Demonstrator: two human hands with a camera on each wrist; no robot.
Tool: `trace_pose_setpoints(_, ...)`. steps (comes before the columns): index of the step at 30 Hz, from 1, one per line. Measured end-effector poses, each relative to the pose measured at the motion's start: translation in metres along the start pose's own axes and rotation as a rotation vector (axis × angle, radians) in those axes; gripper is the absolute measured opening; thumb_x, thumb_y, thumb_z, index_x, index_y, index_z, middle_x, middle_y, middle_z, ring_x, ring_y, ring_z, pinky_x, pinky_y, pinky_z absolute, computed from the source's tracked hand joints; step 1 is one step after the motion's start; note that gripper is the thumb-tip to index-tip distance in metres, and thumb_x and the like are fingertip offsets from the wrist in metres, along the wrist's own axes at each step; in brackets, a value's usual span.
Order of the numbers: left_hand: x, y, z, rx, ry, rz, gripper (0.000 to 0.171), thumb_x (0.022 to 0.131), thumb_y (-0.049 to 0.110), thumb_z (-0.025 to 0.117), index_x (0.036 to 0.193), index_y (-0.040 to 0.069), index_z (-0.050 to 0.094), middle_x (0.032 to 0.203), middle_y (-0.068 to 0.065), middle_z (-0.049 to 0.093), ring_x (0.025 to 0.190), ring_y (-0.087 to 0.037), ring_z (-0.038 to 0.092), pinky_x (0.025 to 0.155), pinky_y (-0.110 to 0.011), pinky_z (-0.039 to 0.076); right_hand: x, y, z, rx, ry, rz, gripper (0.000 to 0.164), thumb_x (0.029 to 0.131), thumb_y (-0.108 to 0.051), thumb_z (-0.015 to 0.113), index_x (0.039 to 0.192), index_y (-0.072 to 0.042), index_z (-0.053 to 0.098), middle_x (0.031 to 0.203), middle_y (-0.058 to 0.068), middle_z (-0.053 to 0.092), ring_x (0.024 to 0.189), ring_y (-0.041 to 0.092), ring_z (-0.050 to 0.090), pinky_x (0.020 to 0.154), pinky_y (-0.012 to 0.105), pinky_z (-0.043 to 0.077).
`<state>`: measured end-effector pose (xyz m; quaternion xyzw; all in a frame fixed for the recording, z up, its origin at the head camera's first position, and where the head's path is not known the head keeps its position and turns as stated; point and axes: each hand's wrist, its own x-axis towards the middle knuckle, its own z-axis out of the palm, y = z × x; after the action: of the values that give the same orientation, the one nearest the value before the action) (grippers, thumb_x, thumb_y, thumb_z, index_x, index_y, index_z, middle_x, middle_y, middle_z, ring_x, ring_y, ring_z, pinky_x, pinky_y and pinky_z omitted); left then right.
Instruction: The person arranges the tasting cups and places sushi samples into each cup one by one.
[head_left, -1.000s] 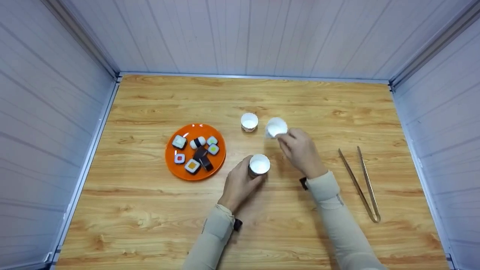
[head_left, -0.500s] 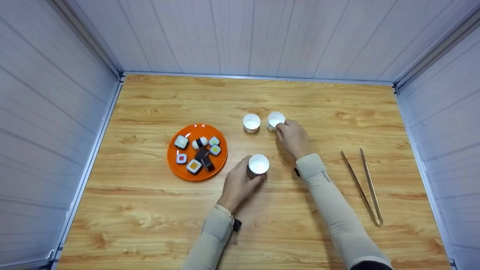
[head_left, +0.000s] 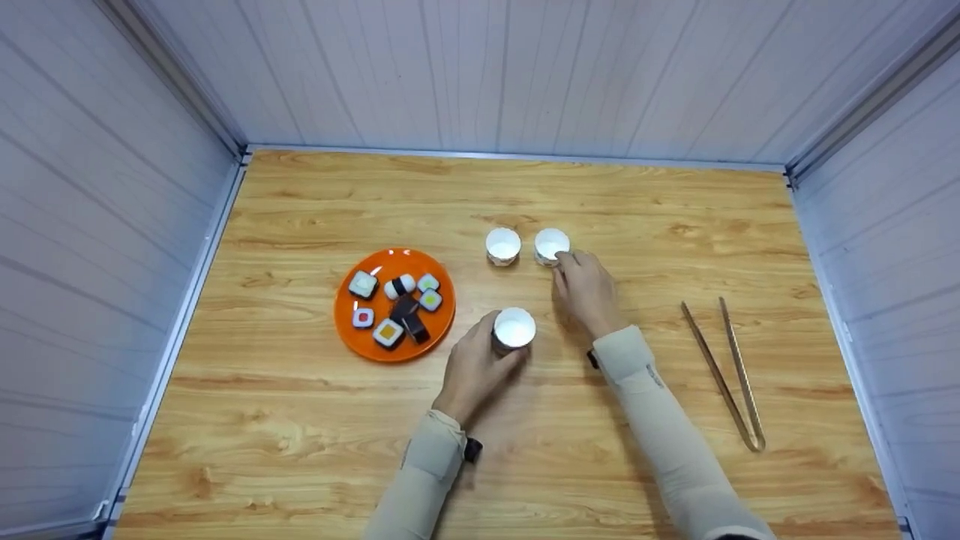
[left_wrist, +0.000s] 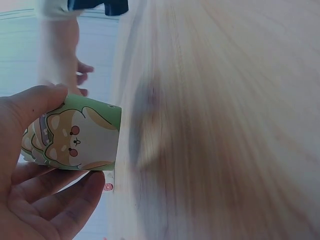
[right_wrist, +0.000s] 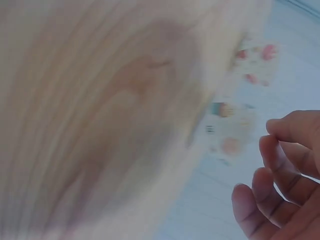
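Note:
My left hand [head_left: 474, 369] grips a stack of nested paper cups [head_left: 514, 328] at the middle of the table. In the left wrist view, the outer cup [left_wrist: 95, 135] is green with a cartoon dog, and several rims show at its mouth. Beyond it, a white-lined paper cup [head_left: 552, 243] stands upright, and my right hand [head_left: 589, 291] is beside its near right rim. The right wrist view shows a gap between those loosely bent fingers and the patterned cup wall [right_wrist: 232, 132]; they hold nothing. Another upright paper cup [head_left: 502, 246] stands just left of that one.
An orange plate [head_left: 352, 341] at the left carries several toy-like sushi pieces [head_left: 388, 333]. Metal tongs [head_left: 739, 382] lie spread on the right side of the wooden table [head_left: 300, 450]. Pale panel walls [head_left: 510, 75] enclose the back and sides.
My right hand carried a paper cup back and set it beside the other standing cup, then let go and drew slightly toward me. The left hand's cup stack has barely shifted.

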<state>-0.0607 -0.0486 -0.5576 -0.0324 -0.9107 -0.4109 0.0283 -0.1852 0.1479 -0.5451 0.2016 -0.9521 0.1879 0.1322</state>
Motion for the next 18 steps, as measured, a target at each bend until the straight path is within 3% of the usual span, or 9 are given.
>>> trace_pose_setpoints(8,0.0,0.001,0.002,0.004,0.004,0.016,0.067,0.085,0.031,0.081,0.139,0.003,0.053,0.13,-0.014,0.062,0.12,-0.026,0.06,0.1,-0.042,0.048,-0.039,-0.026,-0.033,0.061,0.14,-0.175,0.021,0.09,-0.004,0.072,0.11,0.0,0.072,0.083,0.009,0.057,0.071,0.025,0.053,0.06,0.036,0.047)
trace_pose_setpoints(14,0.0,0.002,0.004,-0.011,0.009,0.035,0.066,0.084,0.027,0.083,0.138,0.005,0.054,0.129,-0.012,0.063,0.12,-0.025,0.06,0.1,-0.042,0.049,-0.068,-0.041,-0.046,0.148,0.143,-0.262,0.02,0.089,-0.005,0.073,0.108,-0.004,0.074,0.088,0.006,0.059,0.075,0.022,0.055,0.063,0.036,0.048)
trace_pose_setpoints(18,0.001,0.003,0.005,-0.009,0.025,0.073,0.063,0.083,0.027,0.084,0.136,0.006,0.055,0.126,-0.01,0.064,0.117,-0.023,0.061,0.098,-0.041,0.05,-0.076,-0.045,-0.042,0.181,0.086,-0.362,0.022,0.086,-0.005,0.076,0.108,-0.007,0.076,0.095,0.009,0.06,0.081,0.024,0.056,0.067,0.036,0.05)
